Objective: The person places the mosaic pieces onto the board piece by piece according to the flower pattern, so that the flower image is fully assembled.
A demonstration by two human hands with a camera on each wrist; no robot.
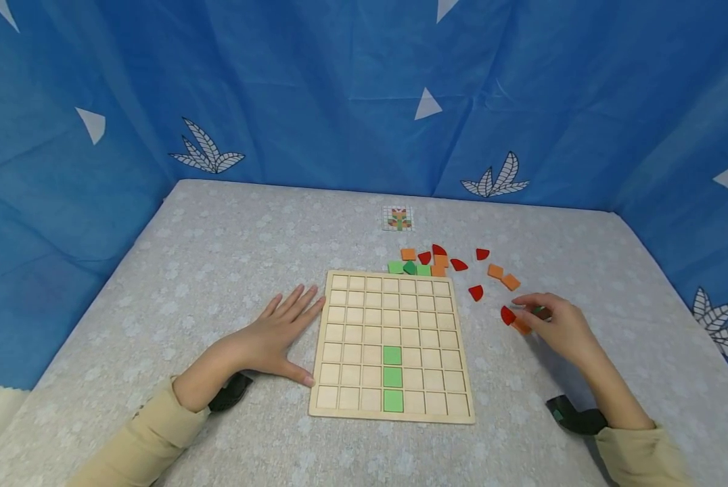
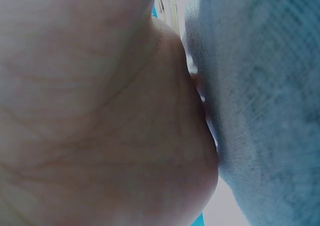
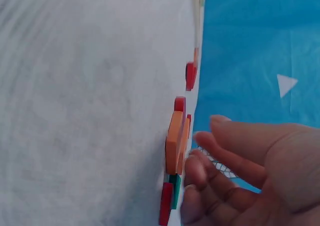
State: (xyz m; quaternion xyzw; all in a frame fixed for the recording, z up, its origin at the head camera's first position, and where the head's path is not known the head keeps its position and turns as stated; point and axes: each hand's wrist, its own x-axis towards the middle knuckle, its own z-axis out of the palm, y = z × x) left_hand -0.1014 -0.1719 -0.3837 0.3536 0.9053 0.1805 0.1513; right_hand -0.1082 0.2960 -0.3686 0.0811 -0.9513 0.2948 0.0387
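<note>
A light wooden grid board (image 1: 364,335) lies on the table with three light green squares (image 1: 392,377) in one column at its near side. My left hand (image 1: 273,338) rests flat with fingers spread, its fingertips and thumb at the board's left edge; its palm fills much of the left wrist view. To the right of the board, my right hand (image 1: 555,330) hovers with bent fingers over a red quarter-circle (image 1: 507,315), an orange square (image 1: 521,327) and a dark green piece (image 1: 542,312). In the right wrist view its thumb and fingers stand apart, with no piece visible between them.
Past the board's far edge lie orange squares (image 1: 408,254), red quarter-circles (image 1: 458,264), light green squares (image 1: 396,268) and a dark green piece (image 1: 409,268). A small pattern card (image 1: 398,218) lies farther back. Blue cloth (image 1: 339,101) hangs behind the table.
</note>
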